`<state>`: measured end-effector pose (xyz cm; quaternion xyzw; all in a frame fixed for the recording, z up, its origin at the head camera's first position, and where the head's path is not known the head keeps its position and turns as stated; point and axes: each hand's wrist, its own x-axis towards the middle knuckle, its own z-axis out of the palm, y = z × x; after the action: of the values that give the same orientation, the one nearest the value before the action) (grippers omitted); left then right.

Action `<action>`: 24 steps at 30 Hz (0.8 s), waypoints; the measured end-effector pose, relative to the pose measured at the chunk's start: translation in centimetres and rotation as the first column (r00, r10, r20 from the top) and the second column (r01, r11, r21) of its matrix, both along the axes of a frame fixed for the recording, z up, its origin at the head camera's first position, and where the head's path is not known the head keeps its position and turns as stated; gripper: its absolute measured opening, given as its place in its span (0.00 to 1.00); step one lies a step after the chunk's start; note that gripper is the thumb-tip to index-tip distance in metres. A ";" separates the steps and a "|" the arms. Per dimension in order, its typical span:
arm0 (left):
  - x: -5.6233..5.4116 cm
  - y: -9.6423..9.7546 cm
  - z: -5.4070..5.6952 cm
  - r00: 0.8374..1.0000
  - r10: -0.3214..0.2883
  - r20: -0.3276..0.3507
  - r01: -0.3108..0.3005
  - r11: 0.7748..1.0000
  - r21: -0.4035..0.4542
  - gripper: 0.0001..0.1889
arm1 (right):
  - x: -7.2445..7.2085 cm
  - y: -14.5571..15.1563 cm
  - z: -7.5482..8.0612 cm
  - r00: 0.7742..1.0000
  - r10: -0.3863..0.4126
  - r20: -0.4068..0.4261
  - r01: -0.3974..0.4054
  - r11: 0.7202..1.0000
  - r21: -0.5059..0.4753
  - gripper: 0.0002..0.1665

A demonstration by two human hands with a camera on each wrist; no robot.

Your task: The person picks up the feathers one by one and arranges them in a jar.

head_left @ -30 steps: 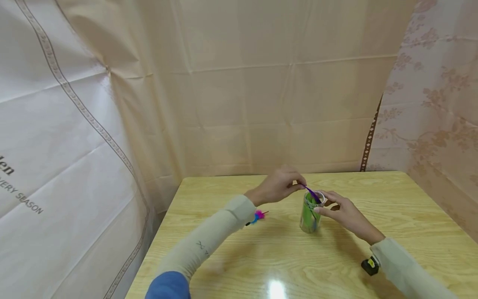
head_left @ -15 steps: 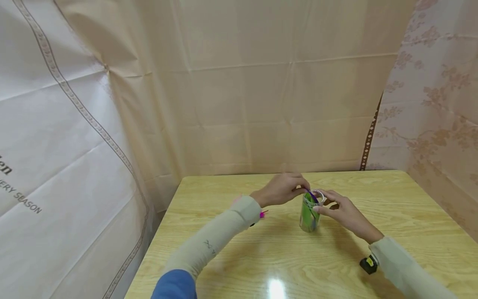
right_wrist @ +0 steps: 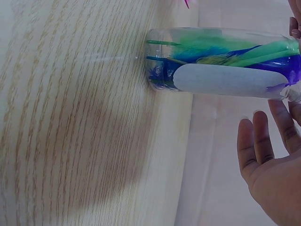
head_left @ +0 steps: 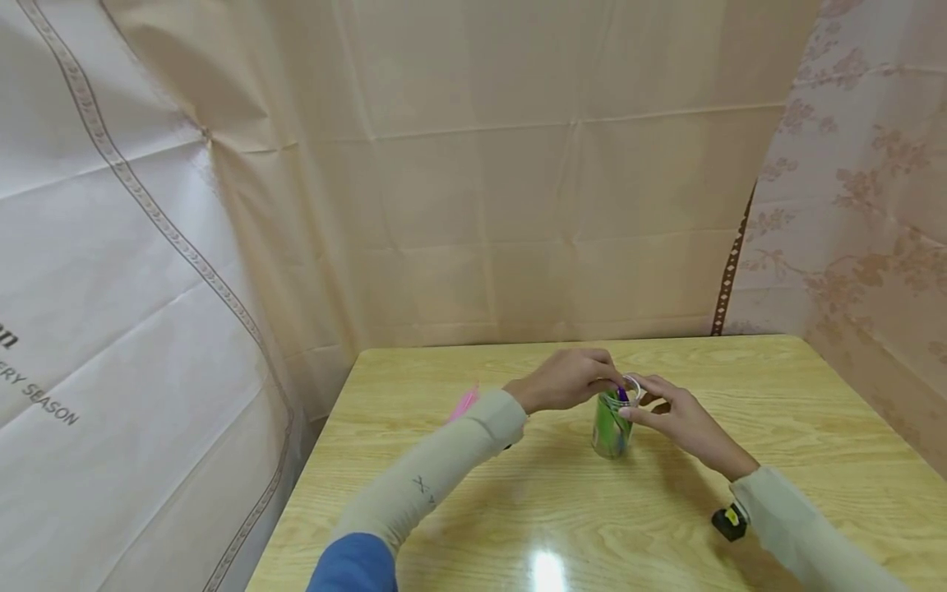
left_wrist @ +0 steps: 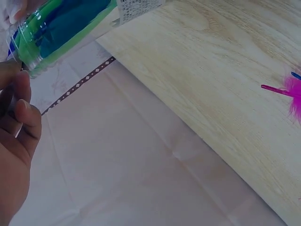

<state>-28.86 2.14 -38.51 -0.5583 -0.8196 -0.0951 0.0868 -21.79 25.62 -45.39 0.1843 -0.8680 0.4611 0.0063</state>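
A clear jar (head_left: 612, 434) stands upright on the table, with green, blue and purple feathers inside; a pale label shows on its side in the right wrist view. At its mouth my left hand (head_left: 568, 380) pinches a purple feather (head_left: 622, 395), most of which is down in the jar. My right hand (head_left: 684, 423) holds the jar by its rim, thumb on the near side and fingers behind. In the right wrist view, two fingers of the right hand (right_wrist: 277, 174) stand off the glass. The left hand (left_wrist: 19, 122) partly hides the jar's mouth in the left wrist view.
A pink feather (head_left: 464, 404) lies on the wooden table (head_left: 592, 526), left of the jar and partly behind the left sleeve. Another magenta one (left_wrist: 294, 94) shows in the left wrist view. A black device (head_left: 729, 523) hangs at the right cuff. Cloth curtains (head_left: 459, 205) close off the back.
My left hand has moved right and down to the jar's mouth, pushing the purple feather deeper in. The right hand and jar have stayed nearly still. The left sleeve now covers the blue-and-pink feather.
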 end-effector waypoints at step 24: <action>-0.7 -0.8 0.0 1.000 -0.003 -0.028 0.004 0.999 0.034 0.11 | 0.0 0.0 -0.1 1.000 -0.015 -0.009 0.015 1.000 0.005 0.39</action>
<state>-29.55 1.39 -38.56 -0.5594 -0.8156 -0.1014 0.1078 -21.76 25.64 -45.45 0.1797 -0.8704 0.4582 0.0133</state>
